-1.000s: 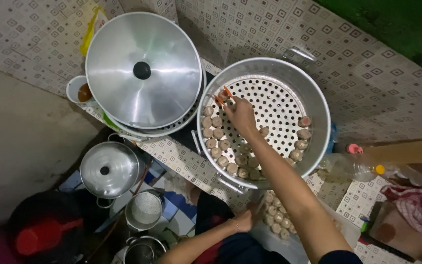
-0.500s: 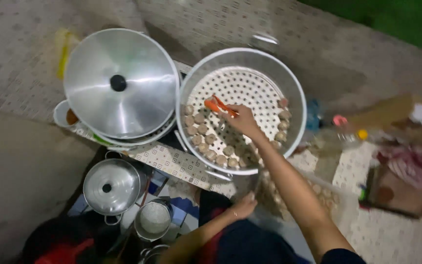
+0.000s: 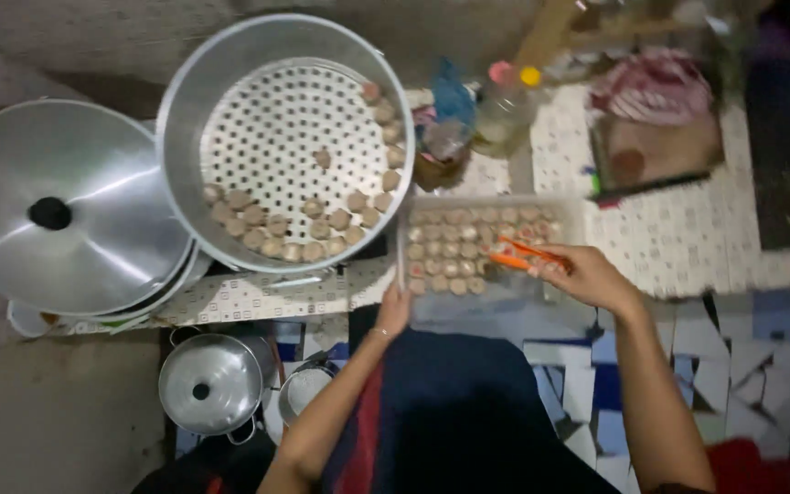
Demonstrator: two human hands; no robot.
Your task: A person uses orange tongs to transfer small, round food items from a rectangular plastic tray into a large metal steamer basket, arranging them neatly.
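My right hand (image 3: 587, 274) grips orange tongs (image 3: 521, 254) over a clear rectangular tray (image 3: 567, 212) filled with several small round dumplings (image 3: 450, 247). My left hand (image 3: 393, 311) rests on the tray's near left edge. To the left stands a big metal steamer pot (image 3: 180, 128) with a perforated rack (image 3: 276, 128); several dumplings (image 3: 272, 224) line the rack's near and right sides.
A large domed metal lid (image 3: 57, 220) lies left of the steamer. Below the counter edge sit a small lidded pot (image 3: 208, 382) and another small pot (image 3: 308, 384). Bottles (image 3: 505, 101), a blue bag (image 3: 450, 101) and a pink cloth (image 3: 656, 82) crowd the far right.
My right hand with the tongs has left the steamer rack and come over the dumpling tray. The view has swung right, so the steamer now sits to the left.
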